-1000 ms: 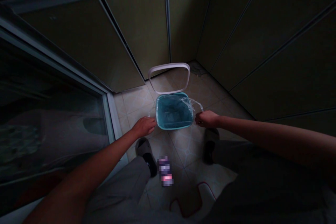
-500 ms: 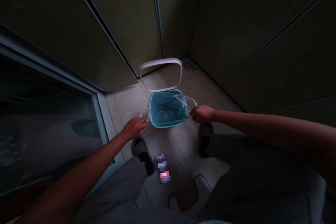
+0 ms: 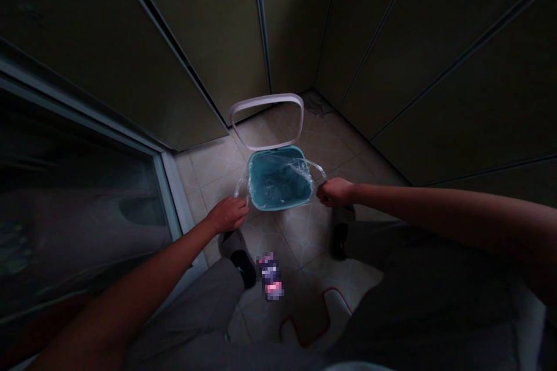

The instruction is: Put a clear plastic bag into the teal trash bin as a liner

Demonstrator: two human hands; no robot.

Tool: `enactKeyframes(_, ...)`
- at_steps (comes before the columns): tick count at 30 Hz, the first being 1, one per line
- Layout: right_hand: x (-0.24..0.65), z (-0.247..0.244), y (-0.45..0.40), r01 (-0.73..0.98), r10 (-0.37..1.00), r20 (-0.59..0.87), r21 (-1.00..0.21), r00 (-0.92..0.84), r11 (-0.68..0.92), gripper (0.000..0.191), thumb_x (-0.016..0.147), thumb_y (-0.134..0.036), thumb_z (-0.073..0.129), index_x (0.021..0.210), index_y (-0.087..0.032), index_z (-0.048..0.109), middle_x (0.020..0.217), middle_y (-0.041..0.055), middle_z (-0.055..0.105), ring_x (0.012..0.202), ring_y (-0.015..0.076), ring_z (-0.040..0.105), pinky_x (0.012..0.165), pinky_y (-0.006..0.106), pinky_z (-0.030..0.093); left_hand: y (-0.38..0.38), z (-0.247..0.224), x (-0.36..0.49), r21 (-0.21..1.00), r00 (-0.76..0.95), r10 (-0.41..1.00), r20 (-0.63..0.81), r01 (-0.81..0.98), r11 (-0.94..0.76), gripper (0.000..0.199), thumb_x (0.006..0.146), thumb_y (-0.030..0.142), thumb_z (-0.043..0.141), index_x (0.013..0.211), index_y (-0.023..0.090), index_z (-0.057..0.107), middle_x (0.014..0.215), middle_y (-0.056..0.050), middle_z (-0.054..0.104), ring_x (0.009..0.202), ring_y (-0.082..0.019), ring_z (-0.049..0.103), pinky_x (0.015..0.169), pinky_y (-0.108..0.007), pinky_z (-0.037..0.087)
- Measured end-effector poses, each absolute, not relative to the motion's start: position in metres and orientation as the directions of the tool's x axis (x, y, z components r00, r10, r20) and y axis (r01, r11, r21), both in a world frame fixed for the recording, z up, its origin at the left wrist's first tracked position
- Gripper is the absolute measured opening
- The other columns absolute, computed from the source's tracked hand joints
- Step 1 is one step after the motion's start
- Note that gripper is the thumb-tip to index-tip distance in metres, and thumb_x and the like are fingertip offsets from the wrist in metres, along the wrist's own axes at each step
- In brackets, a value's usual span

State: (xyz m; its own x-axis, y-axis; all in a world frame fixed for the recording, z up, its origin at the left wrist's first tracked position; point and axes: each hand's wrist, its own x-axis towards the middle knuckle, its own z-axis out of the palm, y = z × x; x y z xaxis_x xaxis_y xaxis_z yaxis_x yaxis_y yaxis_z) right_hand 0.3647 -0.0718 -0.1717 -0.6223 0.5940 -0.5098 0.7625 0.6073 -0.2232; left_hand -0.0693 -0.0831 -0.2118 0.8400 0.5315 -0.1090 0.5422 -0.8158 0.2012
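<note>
A teal bin [image 3: 278,206] stands on the tiled floor, its pale rim frame [image 3: 266,99] tilted up at the back. A clear plastic bag [image 3: 300,169] lines the inside and spreads over both sides of the opening. My left hand [image 3: 228,214] is closed on the bag's edge just left of the bin. On the right side, my right hand [image 3: 334,192] is closed on the bag too, with a strip of it stretching back to the bin.
Cabinet panels [image 3: 209,29] rise behind the bin, and a framed glass door [image 3: 172,185] is at the left. My feet stand either side. A pixelated object [image 3: 270,277] and a red-edged mat [image 3: 333,313] lie on the floor near me.
Both hands have shifted slightly, the left one a little to the right and down. The bag's right strip looks more stretched, and its folds inside the bin have changed.
</note>
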Motion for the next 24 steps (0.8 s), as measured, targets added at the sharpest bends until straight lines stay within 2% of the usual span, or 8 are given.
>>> enactKeyframes(4,0.361,-0.178,-0.066,0.787,0.631,-0.507,-0.178,-0.588,0.591,0.019,0.089,-0.026,0.058,0.088,-0.024,0.077,0.107,0.0078,0.078,0.090,0.0216,0.072,0.069,0.027,0.044,-0.076,-0.216,-0.064,0.186,0.862,0.494,-0.116,0.507,-0.842,0.007,0.084,0.016,0.064,0.082,0.022,0.062,0.088,-0.007,0.060,0.081,-0.023,0.057,0.072,-0.036,0.043)
enactKeyframes(9,0.360,-0.180,-0.060,0.815,0.660,-0.515,-0.144,-0.547,0.562,0.021,0.090,-0.025,0.058,0.091,-0.024,0.078,0.110,0.0088,0.078,0.094,0.0225,0.072,0.072,0.028,0.046,-0.069,-0.216,-0.056,0.247,0.860,0.492,-0.136,0.511,-0.823,0.009,0.083,0.013,0.063,0.083,0.022,0.064,0.090,-0.006,0.061,0.082,-0.021,0.057,0.074,-0.035,0.044)
enactKeyframes(15,0.362,-0.187,-0.056,0.862,0.721,-0.489,-0.151,-0.490,0.484,0.020,0.089,-0.025,0.059,0.091,-0.023,0.078,0.105,0.0091,0.078,0.090,0.0224,0.072,0.072,0.027,0.045,-0.066,-0.225,-0.059,0.269,0.818,0.556,-0.146,0.574,-0.773,0.007,0.084,0.017,0.063,0.085,0.023,0.064,0.091,-0.006,0.061,0.085,-0.022,0.058,0.077,-0.035,0.045)
enactKeyframes(19,0.366,-0.199,-0.052,0.886,0.750,-0.471,-0.234,-0.464,0.401,0.018,0.085,-0.023,0.061,0.091,-0.024,0.079,0.102,0.0059,0.079,0.090,0.0212,0.072,0.071,0.025,0.045,-0.068,-0.231,-0.062,0.294,0.731,0.674,-0.103,0.670,-0.682,0.007,0.083,0.016,0.060,0.084,0.023,0.063,0.090,-0.005,0.061,0.085,-0.022,0.059,0.077,-0.035,0.047)
enactKeyframes(22,0.370,-0.210,-0.044,0.888,0.787,-0.442,-0.362,-0.431,0.284,0.023,0.083,-0.018,0.062,0.096,-0.023,0.079,0.103,0.0035,0.079,0.093,0.0198,0.073,0.074,0.023,0.048,-0.059,-0.235,-0.064,0.437,0.574,0.816,-0.070,0.753,-0.492,0.014,0.077,0.012,0.057,0.083,0.022,0.064,0.090,-0.003,0.063,0.079,-0.018,0.059,0.074,-0.031,0.047)
enactKeyframes(24,0.371,-0.215,-0.035,0.882,0.808,-0.458,-0.448,-0.370,0.150,0.024,0.084,-0.015,0.060,0.098,-0.020,0.079,0.095,0.0034,0.079,0.087,0.0178,0.074,0.074,0.022,0.049,-0.043,-0.238,-0.064,0.562,0.401,0.915,-0.050,0.769,-0.306,0.012,0.076,0.014,0.055,0.080,0.022,0.063,0.088,-0.001,0.064,0.075,-0.016,0.059,0.072,-0.029,0.047)
